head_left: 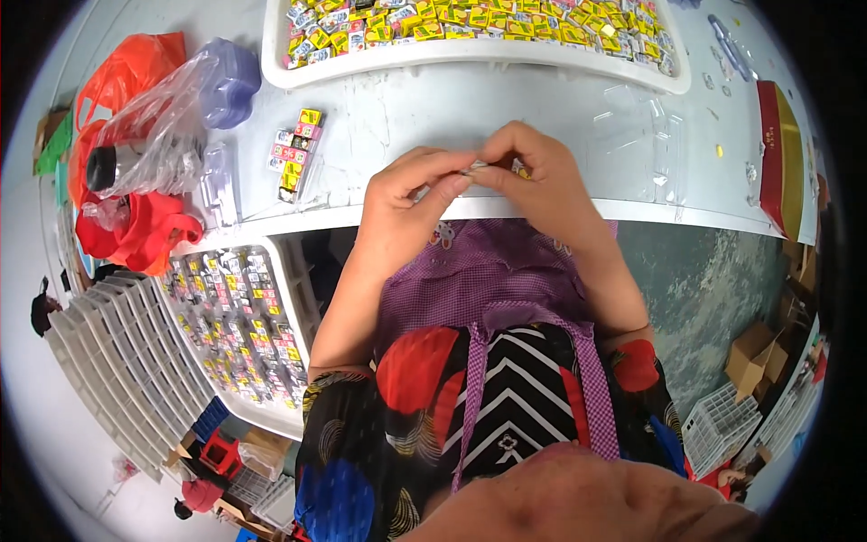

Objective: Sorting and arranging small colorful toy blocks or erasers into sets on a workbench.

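Near the table's front edge, my left hand (pixel 408 206) and my right hand (pixel 542 181) meet at their fingertips. Both are closed in a pinch around something small. Only a pale bit shows between the left fingers, and a touch of yellow shows inside the right hand; my fingers hide the rest. To the left of my hands, a pack of small boxes (pixel 294 155) in yellow, pink, white and black lies on the table (pixel 397 113). Beyond my hands, a white tray (pixel 479 56) holds many small yellow and white boxes.
Clear plastic trays (pixel 664 158) lie at the right, beside a red and gold box (pixel 778 163). Red bags (pixel 135 77) and a clear bag with a bottle (pixel 149 163) crowd the left. Below the left edge, another white tray (pixel 287 316) holds several rows of packs beside stacked trays (pixel 117 361).
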### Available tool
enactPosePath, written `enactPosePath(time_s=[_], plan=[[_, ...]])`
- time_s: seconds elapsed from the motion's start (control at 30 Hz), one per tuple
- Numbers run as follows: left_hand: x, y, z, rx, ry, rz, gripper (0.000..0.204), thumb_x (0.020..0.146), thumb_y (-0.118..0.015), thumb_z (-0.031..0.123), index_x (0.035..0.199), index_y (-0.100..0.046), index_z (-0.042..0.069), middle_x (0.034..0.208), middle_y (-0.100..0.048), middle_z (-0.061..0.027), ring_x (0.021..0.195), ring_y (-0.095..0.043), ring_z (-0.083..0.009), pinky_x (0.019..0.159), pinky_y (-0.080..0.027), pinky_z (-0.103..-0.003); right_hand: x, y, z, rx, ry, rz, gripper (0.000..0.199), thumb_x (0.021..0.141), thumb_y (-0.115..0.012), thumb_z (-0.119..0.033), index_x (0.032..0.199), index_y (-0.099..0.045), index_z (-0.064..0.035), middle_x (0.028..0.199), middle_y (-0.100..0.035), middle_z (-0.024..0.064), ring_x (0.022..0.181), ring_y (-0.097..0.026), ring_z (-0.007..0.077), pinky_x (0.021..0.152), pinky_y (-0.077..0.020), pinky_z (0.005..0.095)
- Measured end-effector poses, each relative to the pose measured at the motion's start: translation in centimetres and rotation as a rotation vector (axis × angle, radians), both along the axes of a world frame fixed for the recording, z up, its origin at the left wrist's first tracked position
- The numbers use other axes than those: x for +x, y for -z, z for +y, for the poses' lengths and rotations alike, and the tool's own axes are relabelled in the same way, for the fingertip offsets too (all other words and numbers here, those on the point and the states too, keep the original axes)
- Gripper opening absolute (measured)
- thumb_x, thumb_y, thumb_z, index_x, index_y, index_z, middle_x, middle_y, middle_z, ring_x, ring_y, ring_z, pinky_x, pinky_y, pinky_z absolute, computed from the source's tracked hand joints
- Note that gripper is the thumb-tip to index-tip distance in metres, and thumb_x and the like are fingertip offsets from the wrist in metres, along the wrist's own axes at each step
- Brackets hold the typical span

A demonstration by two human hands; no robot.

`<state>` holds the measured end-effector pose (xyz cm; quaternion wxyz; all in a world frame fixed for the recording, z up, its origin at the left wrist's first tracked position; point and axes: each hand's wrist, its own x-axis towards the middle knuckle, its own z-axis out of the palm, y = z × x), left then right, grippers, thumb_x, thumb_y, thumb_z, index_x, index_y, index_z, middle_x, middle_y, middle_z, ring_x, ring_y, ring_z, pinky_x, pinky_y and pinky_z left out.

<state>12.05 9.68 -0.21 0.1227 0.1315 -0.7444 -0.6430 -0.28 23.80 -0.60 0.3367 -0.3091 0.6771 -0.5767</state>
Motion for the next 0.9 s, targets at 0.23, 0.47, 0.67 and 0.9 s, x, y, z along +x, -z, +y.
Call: enactPosePath(time_s=[0.23,0.47,0.67,0.9], plan=[[1.1,1.4,-0.7,-0.056,-0.168,-0.18,0.02,0.088,-0.065,0.0,0.107,-0.067,0.0,0.089,-0.065,-0.0021,0.076,-0.056,-0.0059,0.068,-0.045,-0.02,1.1,1.7,0.1,0.051,0.098,0.988,0.026,0.078,-0.071,-0.012,0.104,-0.064,-0.0104,0.098,-0.057,0.0054,0.091,-0.053,0.0233,0.082,-0.0419,0.0365],[0.5,2.0,0.0,-0.377,-0.233,-0.14,0.016,0.082,-0.068,0.001,0.098,-0.069,0.001,0.084,-0.064,-0.0094,0.069,-0.06,-0.017,0.063,-0.049,-0.027,3.7,3.7,1.7,0.161,-0.096,1.054,0.05,0.073,-0.073,-0.021,0.12,-0.06,-0.0108,0.122,-0.053,0.0056,0.11,-0.048,0.0257,0.095,-0.0368,0.0436],[0.2,2.6,0.2,-0.378,-0.215,-0.151,0.017,0.081,-0.067,-0.001,0.098,-0.069,0.0,0.083,-0.061,-0.0105,0.069,-0.059,-0.0198,0.063,-0.048,-0.029,3.8,4.3,1.8,0.162,-0.087,1.048,0.052,0.074,-0.073,-0.022,0.122,-0.059,-0.008,0.128,-0.052,0.0062,0.114,-0.047,0.0254,0.097,-0.0354,0.044],[-0.5,2.1,-0.6,-0.408,-0.136,-0.243,0.023,0.083,-0.069,0.002,0.106,-0.067,0.001,0.073,-0.054,-0.0023,0.063,-0.049,-0.0096,0.057,-0.043,-0.024,3.9,4.2,2.1,0.165,-0.082,1.06,0.052,0.073,-0.072,-0.021,0.122,-0.059,-0.0091,0.128,-0.052,0.0068,0.115,-0.046,0.0259,0.097,-0.0352,0.0435]])
